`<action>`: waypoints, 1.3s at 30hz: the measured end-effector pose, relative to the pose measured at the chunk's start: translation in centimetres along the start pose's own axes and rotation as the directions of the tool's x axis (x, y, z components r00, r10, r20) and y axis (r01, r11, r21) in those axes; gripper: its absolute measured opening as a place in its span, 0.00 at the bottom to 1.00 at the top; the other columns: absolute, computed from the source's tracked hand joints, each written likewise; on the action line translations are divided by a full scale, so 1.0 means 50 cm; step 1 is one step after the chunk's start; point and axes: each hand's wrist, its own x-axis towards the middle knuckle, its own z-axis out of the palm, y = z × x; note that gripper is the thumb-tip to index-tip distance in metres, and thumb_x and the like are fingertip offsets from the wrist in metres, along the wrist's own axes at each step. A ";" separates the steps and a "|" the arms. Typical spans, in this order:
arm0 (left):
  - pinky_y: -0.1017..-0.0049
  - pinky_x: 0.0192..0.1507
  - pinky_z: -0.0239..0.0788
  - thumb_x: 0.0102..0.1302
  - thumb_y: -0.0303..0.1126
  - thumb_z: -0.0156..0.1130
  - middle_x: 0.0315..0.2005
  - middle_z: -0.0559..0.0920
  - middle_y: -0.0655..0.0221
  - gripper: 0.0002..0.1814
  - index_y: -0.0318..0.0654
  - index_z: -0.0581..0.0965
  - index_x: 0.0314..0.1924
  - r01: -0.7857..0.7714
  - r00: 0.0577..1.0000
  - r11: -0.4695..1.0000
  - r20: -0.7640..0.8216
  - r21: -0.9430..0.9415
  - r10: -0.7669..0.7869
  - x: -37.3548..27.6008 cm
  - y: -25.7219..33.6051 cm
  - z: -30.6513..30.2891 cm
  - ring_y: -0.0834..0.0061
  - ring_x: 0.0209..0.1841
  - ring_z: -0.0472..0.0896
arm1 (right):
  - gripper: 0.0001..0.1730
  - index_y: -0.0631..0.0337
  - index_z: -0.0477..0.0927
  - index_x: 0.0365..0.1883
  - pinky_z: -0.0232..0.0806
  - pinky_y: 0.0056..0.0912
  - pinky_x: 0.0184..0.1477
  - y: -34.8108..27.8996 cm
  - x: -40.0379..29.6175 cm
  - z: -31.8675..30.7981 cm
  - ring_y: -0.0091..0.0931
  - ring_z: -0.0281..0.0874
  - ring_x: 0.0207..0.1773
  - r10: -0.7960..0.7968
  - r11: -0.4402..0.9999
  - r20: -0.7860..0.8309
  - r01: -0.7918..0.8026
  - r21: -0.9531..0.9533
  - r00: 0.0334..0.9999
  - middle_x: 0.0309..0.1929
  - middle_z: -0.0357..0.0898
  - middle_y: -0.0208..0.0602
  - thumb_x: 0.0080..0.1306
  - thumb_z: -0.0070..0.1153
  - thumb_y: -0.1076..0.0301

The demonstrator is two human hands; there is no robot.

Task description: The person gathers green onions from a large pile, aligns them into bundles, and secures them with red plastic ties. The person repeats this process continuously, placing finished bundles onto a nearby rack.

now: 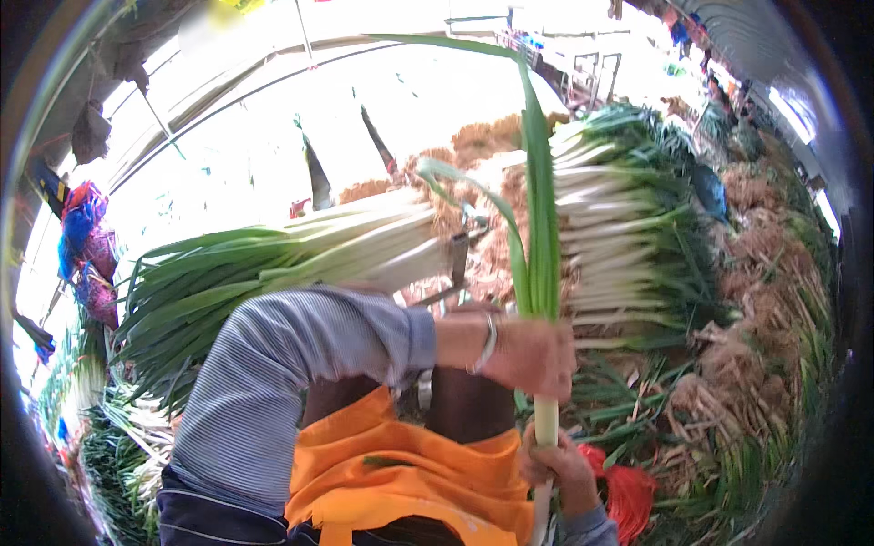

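Note:
One large green onion or leek stands nearly upright in front of me, to the right of my orange apron. My left hand, with a silver bracelet at its wrist, is closed around the stalk just below the leaves. Lower down, my right hand grips the white shank, whose bottom end runs toward the picture's lower edge. One leaf curls off to the left, while a longer one bends over at the top. The plant's root end cannot be made out.
Beyond my left knee lies a heap of trimmed stalks, leaves to the left. Stacked stalks form a row on the right. Rooty untrimmed bundles line the far right. Red plastic strands hang near my right wrist.

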 end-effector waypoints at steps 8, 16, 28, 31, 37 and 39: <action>0.75 0.37 0.76 0.56 0.35 0.67 0.20 0.76 0.75 0.08 0.55 0.76 0.34 0.247 0.920 0.917 0.222 0.312 -0.323 -0.190 -0.133 -0.057 0.78 0.28 0.80 | 0.16 0.66 0.77 0.45 0.67 0.27 0.38 0.159 -0.081 -0.248 0.24 0.73 0.32 -0.384 0.535 -0.419 -0.172 -0.827 0.823 0.29 0.77 0.33 0.64 0.60 0.64; 0.73 0.44 0.75 0.59 0.37 0.62 0.29 0.79 0.75 0.09 0.55 0.77 0.40 0.401 0.833 0.816 0.204 0.417 -0.514 -0.323 -0.174 -0.182 0.76 0.37 0.82 | 0.14 0.67 0.79 0.40 0.71 0.39 0.45 0.370 -0.303 -0.567 0.36 0.83 0.41 -0.476 0.341 -0.693 -0.613 -0.712 0.541 0.35 0.83 0.48 0.62 0.55 0.66; 0.67 0.34 0.74 0.61 0.44 0.63 0.33 0.80 0.69 0.21 0.50 0.75 0.53 0.005 0.454 0.177 0.155 0.984 -0.877 -0.725 -0.055 -0.910 0.71 0.36 0.83 | 0.13 0.65 0.80 0.41 0.71 0.38 0.44 0.189 0.061 -0.486 0.37 0.82 0.40 -0.255 0.231 -0.479 -0.428 -0.874 0.840 0.37 0.82 0.47 0.60 0.59 0.68; 0.63 0.38 0.74 0.61 0.49 0.62 0.35 0.81 0.68 0.27 0.49 0.71 0.58 0.039 0.249 0.019 0.009 0.999 -0.968 -0.754 0.056 -0.985 0.68 0.39 0.82 | 0.08 0.66 0.79 0.36 0.70 0.37 0.40 0.129 0.146 -0.462 0.36 0.78 0.33 -0.451 0.059 -0.165 -0.155 -0.986 0.877 0.31 0.78 0.45 0.61 0.56 0.70; 0.68 0.27 0.77 0.67 0.53 0.55 0.29 0.80 0.65 0.23 0.46 0.70 0.53 0.578 0.106 0.123 0.075 0.807 -0.992 -0.795 0.190 -0.770 0.64 0.30 0.84 | 0.14 0.68 0.76 0.45 0.66 0.38 0.47 -0.135 0.359 -0.120 0.37 0.75 0.43 -0.829 0.040 0.054 0.155 -0.987 0.556 0.41 0.78 0.46 0.75 0.43 0.66; 0.67 0.25 0.76 0.66 0.54 0.56 0.25 0.79 0.65 0.21 0.45 0.70 0.45 0.598 -0.003 0.104 0.132 0.795 -0.991 -0.737 0.185 -0.635 0.65 0.27 0.83 | 0.11 0.66 0.77 0.46 0.67 0.38 0.51 -0.191 0.403 0.024 0.34 0.76 0.46 -0.857 -0.036 0.163 0.259 -0.965 0.489 0.43 0.79 0.46 0.73 0.46 0.70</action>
